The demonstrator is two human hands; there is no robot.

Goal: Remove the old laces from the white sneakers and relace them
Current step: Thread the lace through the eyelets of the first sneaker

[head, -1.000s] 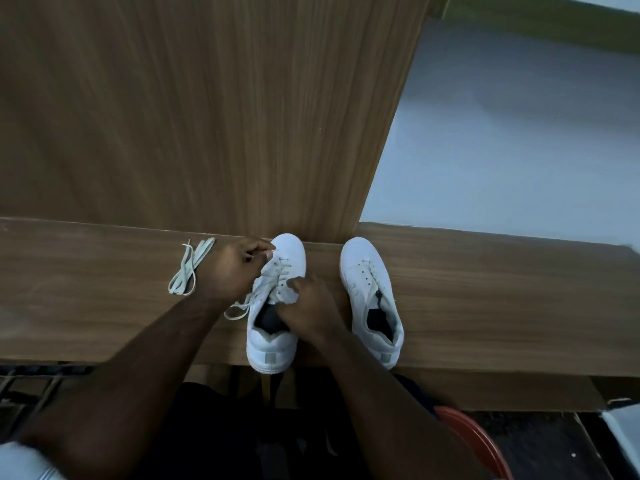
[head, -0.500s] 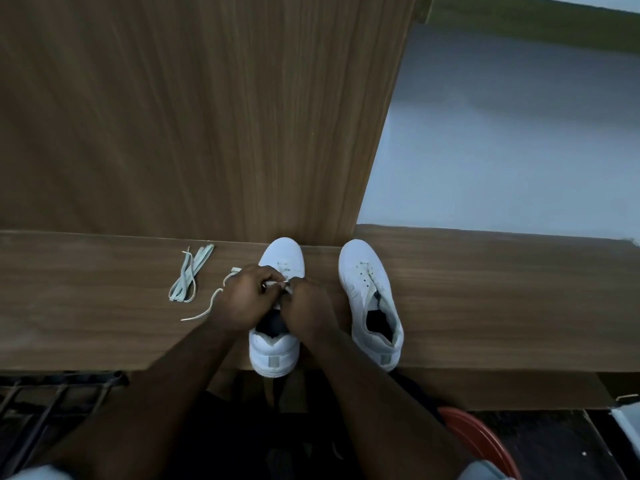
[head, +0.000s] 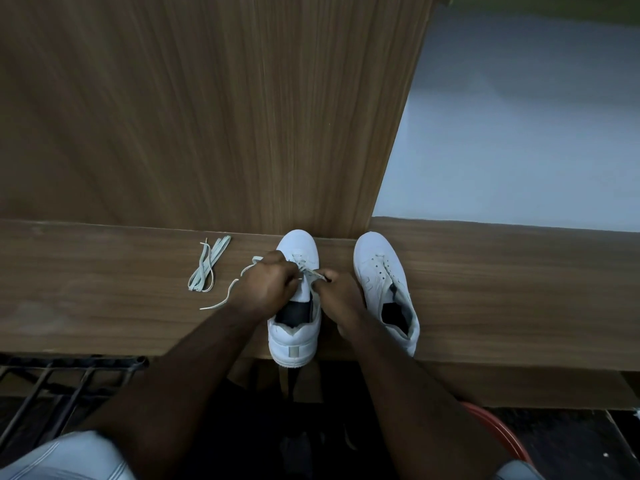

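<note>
Two white sneakers stand toe-forward on a wooden shelf. The left sneaker carries a white lace through its lower eyelets, with a loose end trailing to the left. My left hand is closed on that lace over the tongue. My right hand pinches the lace's other end at the sneaker's right side. The right sneaker has empty eyelets. A loose folded lace lies on the shelf to the left.
An upright wooden panel rises right behind the sneakers' toes. A pale floor shows at the right. Below the shelf are a dark metal rack at left and a red round object at right.
My left hand moved from the toe area back over the tongue, and both hands came together on the lace. The lace's free end now trails out to the left.
</note>
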